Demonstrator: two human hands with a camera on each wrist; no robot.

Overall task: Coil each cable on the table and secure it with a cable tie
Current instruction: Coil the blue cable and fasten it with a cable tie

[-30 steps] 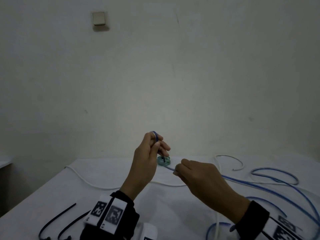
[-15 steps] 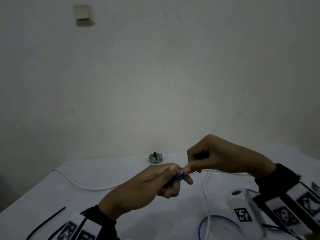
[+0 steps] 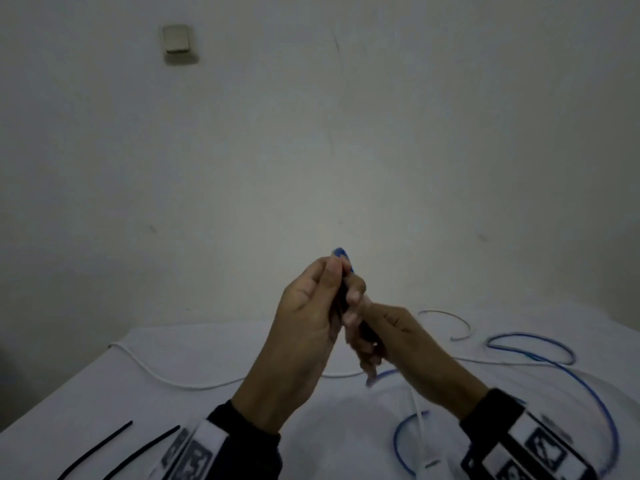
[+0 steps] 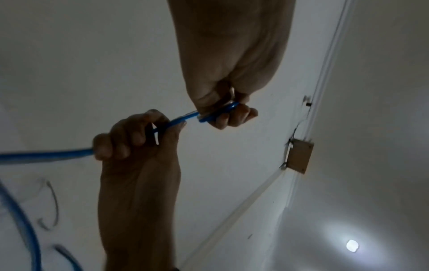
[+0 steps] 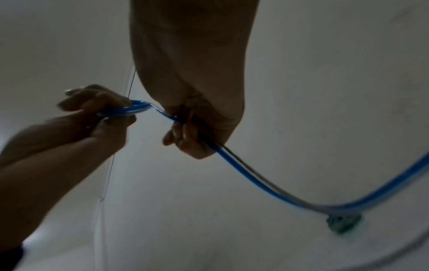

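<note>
Left hand (image 3: pixel 311 306), raised at centre frame, pinches a small first loop of the blue cable (image 4: pixel 218 111); right hand (image 3: pixel 391 337), just below, curls around the strand feeding in. Slack trails over the table (image 3: pixel 173 375) at lower right, crossing a white cable (image 3: pixel 194 386). Black cable ties (image 3: pixel 100 448) lie lower left. Judged risk: the springy loop slips the pinch, or the slack snags the white cable.

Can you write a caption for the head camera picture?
Both hands, left hand and right hand, hold a blue cable above the table.
</note>
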